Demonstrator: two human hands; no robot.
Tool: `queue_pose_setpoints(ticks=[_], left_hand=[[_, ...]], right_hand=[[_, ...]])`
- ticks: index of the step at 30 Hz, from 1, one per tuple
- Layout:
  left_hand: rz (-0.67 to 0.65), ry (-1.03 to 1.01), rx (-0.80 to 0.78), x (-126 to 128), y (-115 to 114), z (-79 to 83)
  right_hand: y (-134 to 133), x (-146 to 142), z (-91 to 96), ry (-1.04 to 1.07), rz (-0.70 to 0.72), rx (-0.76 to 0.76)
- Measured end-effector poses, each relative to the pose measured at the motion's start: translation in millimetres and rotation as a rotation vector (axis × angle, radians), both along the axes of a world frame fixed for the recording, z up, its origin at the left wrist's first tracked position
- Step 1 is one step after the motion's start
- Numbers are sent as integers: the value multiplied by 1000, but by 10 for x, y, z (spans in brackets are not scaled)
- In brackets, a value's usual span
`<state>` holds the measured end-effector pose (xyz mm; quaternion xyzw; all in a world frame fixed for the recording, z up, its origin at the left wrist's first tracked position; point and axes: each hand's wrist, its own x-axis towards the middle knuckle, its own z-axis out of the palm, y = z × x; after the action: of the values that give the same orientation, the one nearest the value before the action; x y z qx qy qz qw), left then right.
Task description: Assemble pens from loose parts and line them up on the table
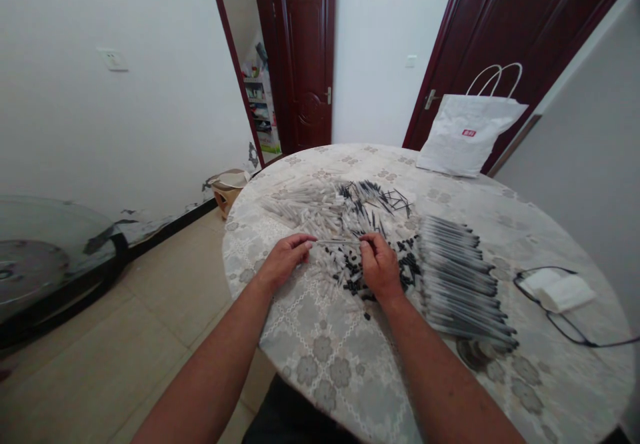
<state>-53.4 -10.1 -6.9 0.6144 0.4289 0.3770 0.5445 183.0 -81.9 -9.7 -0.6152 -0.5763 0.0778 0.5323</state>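
Note:
Between my two hands a slim clear pen [336, 241] is stretched level above the table. My left hand [287, 257] pinches its left end, and my right hand [381, 267] grips the other end. Just beneath lie small black and clear pen caps and plugs [353, 277], loosely scattered. Beyond the hands is a heap of clear pen barrels [300, 204], with dark-tipped refills [375, 197] to its right. Stacked pens with dark ends [460, 284] form a long row to the right of my right hand.
The round table wears a patterned cloth [330, 364]. A white paper bag [467, 137] stands at the back right. Eyeglasses [565, 324] and a folded white tissue [563, 291] lie at the right. A glass disc [45, 257] leans by the left wall.

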Motion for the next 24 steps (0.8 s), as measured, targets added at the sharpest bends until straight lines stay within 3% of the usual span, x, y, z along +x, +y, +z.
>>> queue_pose_setpoints(ticks=[6, 24], left_hand=[[1, -308, -189, -10, 5, -76], [-58, -355, -215, -23, 52, -188]], right_hand=[[12, -22, -36, -11, 21, -18], [-8, -54, -59, -18, 25, 1]])
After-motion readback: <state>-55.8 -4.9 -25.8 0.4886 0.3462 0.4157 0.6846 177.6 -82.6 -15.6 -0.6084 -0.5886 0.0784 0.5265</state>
